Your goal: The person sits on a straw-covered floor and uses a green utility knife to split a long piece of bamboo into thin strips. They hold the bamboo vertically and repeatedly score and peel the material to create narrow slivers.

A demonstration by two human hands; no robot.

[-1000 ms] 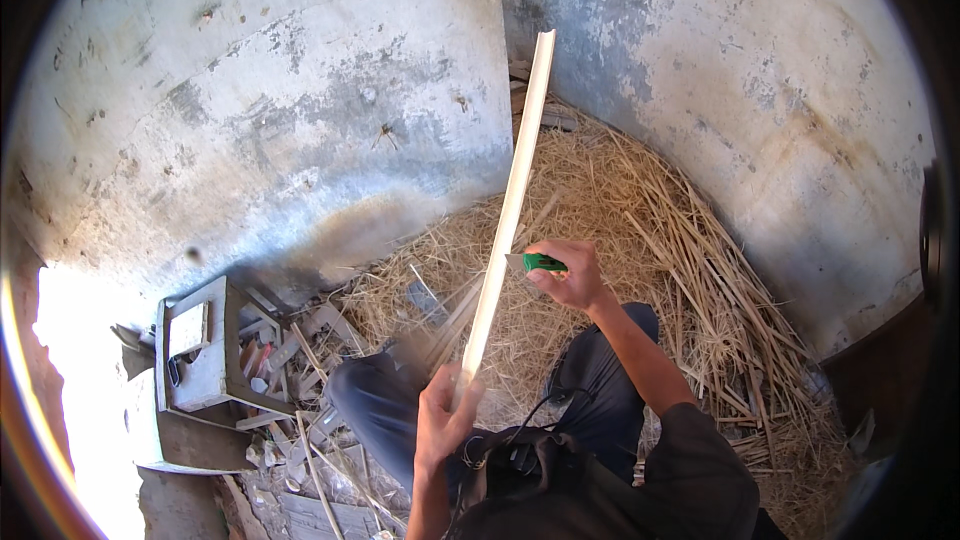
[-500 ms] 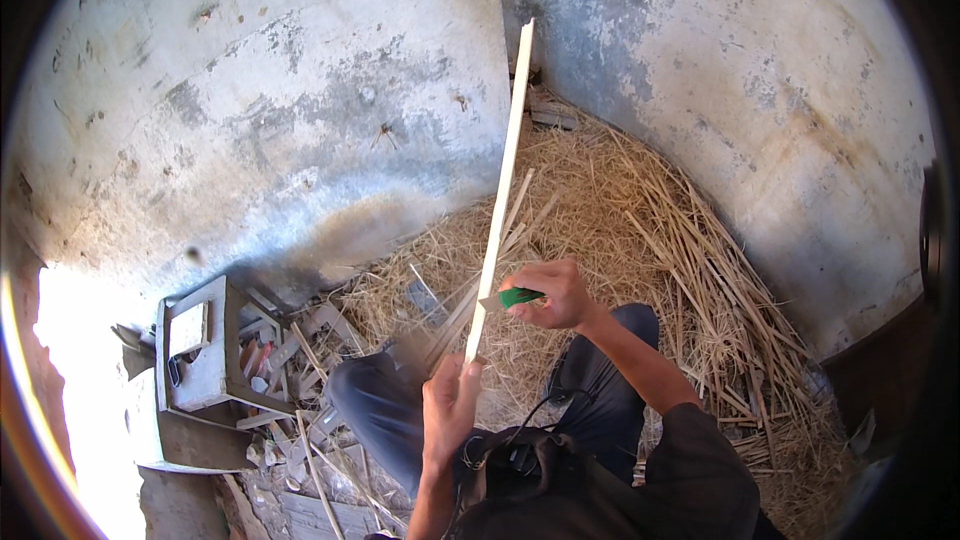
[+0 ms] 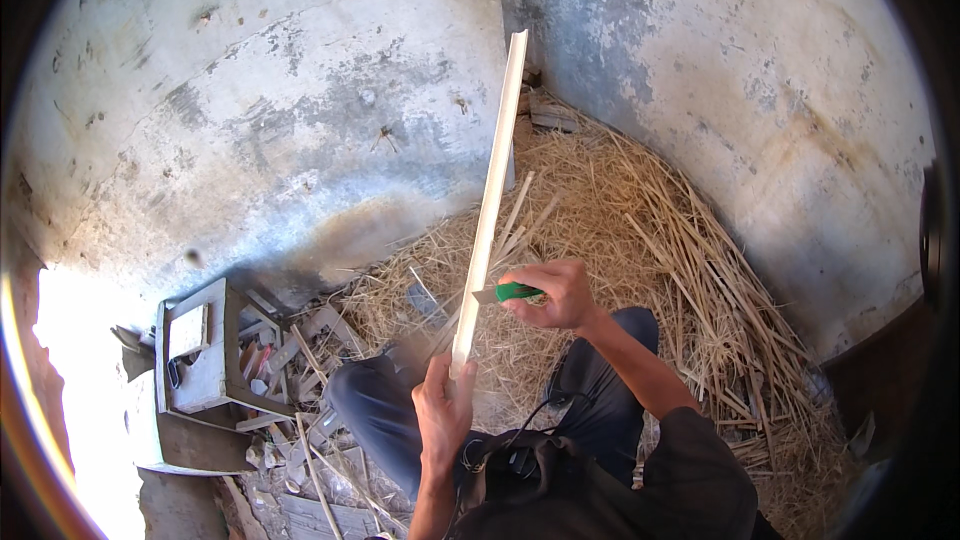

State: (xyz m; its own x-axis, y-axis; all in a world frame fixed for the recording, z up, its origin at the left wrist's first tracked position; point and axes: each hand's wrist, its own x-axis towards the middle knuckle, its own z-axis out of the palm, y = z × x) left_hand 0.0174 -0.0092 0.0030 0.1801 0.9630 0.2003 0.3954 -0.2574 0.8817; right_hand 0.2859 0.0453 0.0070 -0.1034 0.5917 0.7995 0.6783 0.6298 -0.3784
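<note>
A long, pale split bamboo strip (image 3: 490, 190) slants up and away from me, its hollow inner side showing. My left hand (image 3: 443, 402) grips its near end, fingers closed around it. In my right hand (image 3: 556, 292) is a knife (image 3: 515, 291) with a green handle and a short flat blade. The blade touches the strip's right edge, a little beyond my left hand. Both hands are above my lap, between my bent knees.
Shavings and thin strips (image 3: 600, 190) cover the floor ahead, with long strips heaped along the right wall (image 3: 780, 120). An open-sided wooden box (image 3: 200, 350) stands at the left amid scraps. A peeling wall (image 3: 330, 100) rises behind the strip at left.
The bamboo strip has shifted left and toward me and turned, so its hollow side faces up more. My left hand moved slightly left with it; the knife moved slightly left too.
</note>
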